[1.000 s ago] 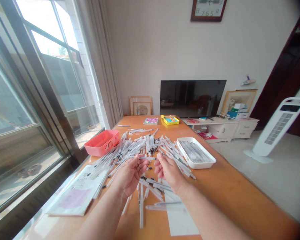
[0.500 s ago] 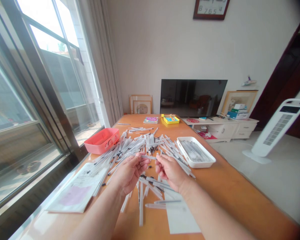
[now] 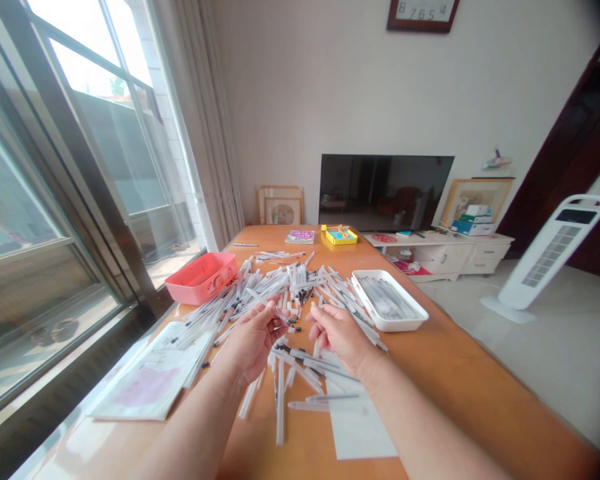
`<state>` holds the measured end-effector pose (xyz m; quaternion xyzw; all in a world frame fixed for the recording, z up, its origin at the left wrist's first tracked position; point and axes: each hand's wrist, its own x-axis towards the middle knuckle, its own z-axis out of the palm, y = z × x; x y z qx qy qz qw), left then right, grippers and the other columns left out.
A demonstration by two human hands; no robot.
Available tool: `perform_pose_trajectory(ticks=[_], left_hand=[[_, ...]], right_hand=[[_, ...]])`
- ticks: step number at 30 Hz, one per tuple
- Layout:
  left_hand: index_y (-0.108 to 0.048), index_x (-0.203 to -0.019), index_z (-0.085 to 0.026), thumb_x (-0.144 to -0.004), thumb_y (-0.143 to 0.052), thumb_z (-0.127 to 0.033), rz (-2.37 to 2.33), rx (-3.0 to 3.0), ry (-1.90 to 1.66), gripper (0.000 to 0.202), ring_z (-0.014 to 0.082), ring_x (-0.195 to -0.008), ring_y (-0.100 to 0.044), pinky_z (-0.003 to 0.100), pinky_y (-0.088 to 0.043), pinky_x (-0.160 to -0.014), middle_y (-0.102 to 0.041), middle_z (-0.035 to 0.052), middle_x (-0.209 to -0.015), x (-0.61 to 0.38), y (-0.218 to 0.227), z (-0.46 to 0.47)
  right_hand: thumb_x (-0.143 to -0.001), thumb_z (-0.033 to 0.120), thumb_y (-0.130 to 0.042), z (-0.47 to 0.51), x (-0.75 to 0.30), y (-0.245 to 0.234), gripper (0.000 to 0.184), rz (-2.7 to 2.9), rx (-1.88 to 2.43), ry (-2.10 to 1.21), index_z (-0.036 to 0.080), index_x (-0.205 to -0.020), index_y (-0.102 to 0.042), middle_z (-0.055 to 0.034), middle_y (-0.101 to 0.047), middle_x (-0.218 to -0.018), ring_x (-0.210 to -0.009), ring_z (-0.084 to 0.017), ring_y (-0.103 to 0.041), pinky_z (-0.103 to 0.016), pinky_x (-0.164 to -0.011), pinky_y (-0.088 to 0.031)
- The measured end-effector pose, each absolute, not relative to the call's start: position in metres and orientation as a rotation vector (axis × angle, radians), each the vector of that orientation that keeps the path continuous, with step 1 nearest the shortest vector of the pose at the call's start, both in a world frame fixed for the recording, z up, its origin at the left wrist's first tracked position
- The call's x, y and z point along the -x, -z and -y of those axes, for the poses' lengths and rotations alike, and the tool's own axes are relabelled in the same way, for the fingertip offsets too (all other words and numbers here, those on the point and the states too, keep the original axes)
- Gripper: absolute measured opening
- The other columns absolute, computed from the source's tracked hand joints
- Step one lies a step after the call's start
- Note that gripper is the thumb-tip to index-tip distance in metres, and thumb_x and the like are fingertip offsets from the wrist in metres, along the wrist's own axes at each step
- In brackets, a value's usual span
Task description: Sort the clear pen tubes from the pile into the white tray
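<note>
The slim clear plastic pen (image 3: 266,305) that earlier spanned both hands now sits in the left hand (image 3: 253,343) alone, tilted and pinched in the curled fingers. The right hand (image 3: 340,340) has drawn apart from it, open and empty, with a narrow gap between the two hands. Both hover over a loose heap of clear black-tipped pens (image 3: 275,287) spread across the orange wooden counter (image 3: 445,373). Beside the heap stand a coral-pink plastic box (image 3: 201,278) and a white rectangular plastic tray (image 3: 405,325) holding more pens. The lower frame edge cuts off the forearms, and the left hand's fingers hide part of the pen. A dark wooden wall clock (image 3: 423,8), cropped by the top edge, shows the numerals 8, 7, 6 and 5. The title of the small colourful book (image 3: 300,237) beyond the heap is too small to read.
</note>
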<state>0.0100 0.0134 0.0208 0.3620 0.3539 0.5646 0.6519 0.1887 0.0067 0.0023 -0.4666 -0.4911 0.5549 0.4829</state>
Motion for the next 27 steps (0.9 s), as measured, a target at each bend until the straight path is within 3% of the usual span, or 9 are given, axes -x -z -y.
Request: perform_pose_trajectory(ticks=[5,8,13,22,27], left_hand=[[-0.063,-0.093,-0.017,-0.08,-0.07,-0.035,-0.96,-0.901,-1.254,0.024,0.0083,-0.055,-0.048,0.019,-0.04,-0.049,-0.057,-0.0008,-0.067,0.005,-0.017,-0.022],[-0.065,-0.096,-0.018,-0.078,-0.07,-0.035,-1.055,-0.939,-1.253,0.025,0.0078,-0.052,-0.043,0.018,-0.034,-0.047,-0.053,-0.0024,-0.063,0.009,-0.013,-0.025],[-0.066,-0.114,-0.017,-0.07,-0.071,-0.031,-1.152,-0.921,-1.293,0.046,0.0065,-0.048,-0.04,0.019,-0.027,-0.043,-0.056,-0.001,-0.066,0.014,-0.012,-0.029],[-0.06,-0.091,-0.017,-0.067,-0.074,-0.031,-1.13,-0.919,-1.335,0.031,0.0034,-0.042,-0.035,0.017,-0.021,-0.042,-0.062,0.0004,-0.068,0.02,-0.009,-0.033],[-0.065,-0.092,-0.015,-0.069,-0.075,-0.034,-1.023,-0.898,-1.329,0.032,0.0032,-0.045,-0.038,0.016,-0.024,-0.043,-0.065,0.0037,-0.072,0.023,-0.007,-0.034]], right_hand=[[-0.086,0.046,-0.056,-0.022,-0.207,0.009,0.029,1.319,1.289,-0.986,0.019,-0.077,-0.06,0.0003,-0.063,-0.067,-0.056,-0.012,-0.051,-0.024,-0.054,-0.039],[-0.085,0.042,-0.057,-0.029,-0.212,0.019,0.024,1.444,1.37,-0.774,0.02,-0.085,-0.066,-0.0008,-0.067,-0.073,-0.067,-0.016,-0.058,-0.027,-0.062,-0.042],[-0.084,0.034,-0.057,-0.029,-0.212,0.023,0.02,1.637,1.514,-0.505,0.024,-0.095,-0.07,-0.0022,-0.07,-0.083,-0.074,-0.018,-0.061,-0.027,-0.066,-0.042],[-0.088,0.029,-0.054,-0.016,-0.18,0.009,0.019,2.013,1.597,-0.215,0.027,-0.092,-0.072,-0.0039,-0.067,-0.097,-0.085,-0.018,-0.061,-0.027,-0.072,-0.038],[-0.085,0.028,-0.059,-0.022,-0.163,0.003,0.018,2.169,1.664,-0.146,0.028,-0.098,-0.072,-0.0055,-0.067,-0.1,-0.09,-0.021,-0.061,-0.029,-0.073,-0.038]])
